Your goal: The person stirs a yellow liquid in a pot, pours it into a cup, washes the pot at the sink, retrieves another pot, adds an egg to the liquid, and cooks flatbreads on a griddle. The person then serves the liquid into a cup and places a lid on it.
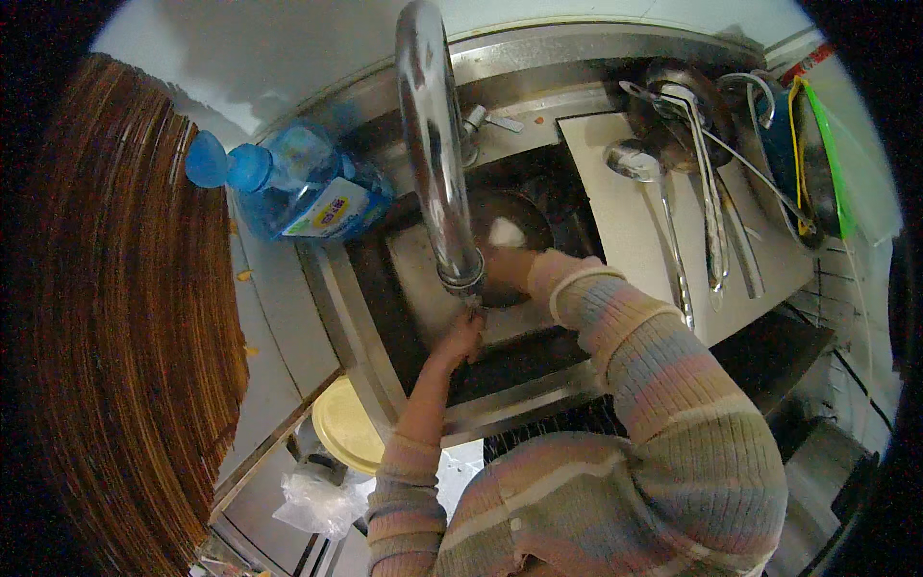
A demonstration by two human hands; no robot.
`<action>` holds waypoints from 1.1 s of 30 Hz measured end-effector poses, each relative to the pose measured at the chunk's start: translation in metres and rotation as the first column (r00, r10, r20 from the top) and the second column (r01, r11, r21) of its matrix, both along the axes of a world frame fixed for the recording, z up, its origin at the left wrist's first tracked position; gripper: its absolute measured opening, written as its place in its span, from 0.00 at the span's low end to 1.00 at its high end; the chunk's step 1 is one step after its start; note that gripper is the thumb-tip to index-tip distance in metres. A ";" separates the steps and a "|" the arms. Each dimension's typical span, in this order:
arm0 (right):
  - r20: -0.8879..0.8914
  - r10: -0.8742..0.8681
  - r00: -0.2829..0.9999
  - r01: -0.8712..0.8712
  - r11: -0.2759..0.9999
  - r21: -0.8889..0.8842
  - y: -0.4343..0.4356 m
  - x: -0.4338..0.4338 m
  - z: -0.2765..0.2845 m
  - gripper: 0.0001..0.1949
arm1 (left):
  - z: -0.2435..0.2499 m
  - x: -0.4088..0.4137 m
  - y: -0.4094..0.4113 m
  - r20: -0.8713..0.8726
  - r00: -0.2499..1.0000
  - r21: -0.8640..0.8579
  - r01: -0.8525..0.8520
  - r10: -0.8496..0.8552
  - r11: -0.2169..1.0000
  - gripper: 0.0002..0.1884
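Note:
A dark round pan (537, 216) lies tilted in the stainless-steel sink (519, 404), partly behind the chrome faucet (433, 130). My right hand (508, 268) reaches into the pan and is blurred; whether it holds anything is hidden. A pale patch (507, 233) shows inside the pan just beyond those fingers, and I cannot tell whether it is a thing or a reflection. Below the faucet's mouth, my left hand (463, 339) is curled at the pan's near side, around what looks like its handle. Both sleeves are striped knit, pushed up from the wrists.
A blue-capped plastic bottle (310, 187) stands left of the sink. On the right, a pale board (627, 216) carries a ladle (667, 223), tongs (707, 202) and a dark pan (674, 137). A yellow round lid (350, 425) and plastic bag (321, 501) sit lower left.

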State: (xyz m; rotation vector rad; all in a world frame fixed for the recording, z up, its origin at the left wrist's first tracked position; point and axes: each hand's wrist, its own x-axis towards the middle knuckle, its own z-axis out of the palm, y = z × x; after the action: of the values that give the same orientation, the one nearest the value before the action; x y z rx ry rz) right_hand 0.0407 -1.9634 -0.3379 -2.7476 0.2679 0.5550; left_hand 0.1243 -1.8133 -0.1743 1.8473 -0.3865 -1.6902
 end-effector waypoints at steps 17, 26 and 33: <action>-0.134 0.138 0.981 -0.151 0.984 -0.092 -0.069 0.008 0.024 0.19 | -0.018 0.005 0.007 -0.230 0.973 0.049 0.041 -0.029 0.998 0.12; -0.245 0.050 0.968 0.007 0.974 0.224 -0.048 -0.026 0.009 0.20 | -0.004 0.016 0.007 -0.181 0.972 0.088 -0.135 0.149 0.987 0.09; -0.123 -0.383 0.916 0.375 0.702 0.606 -0.024 0.020 0.021 0.21 | 0.032 -0.009 -0.013 -0.164 0.986 0.068 0.014 -0.003 0.998 0.07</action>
State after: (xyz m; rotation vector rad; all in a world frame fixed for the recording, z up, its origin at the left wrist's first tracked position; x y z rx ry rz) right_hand 0.0608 -1.9876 -0.3166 -1.9718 0.5303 0.4129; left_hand 0.1155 -1.8264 -0.1421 1.7408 -0.2718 -1.8668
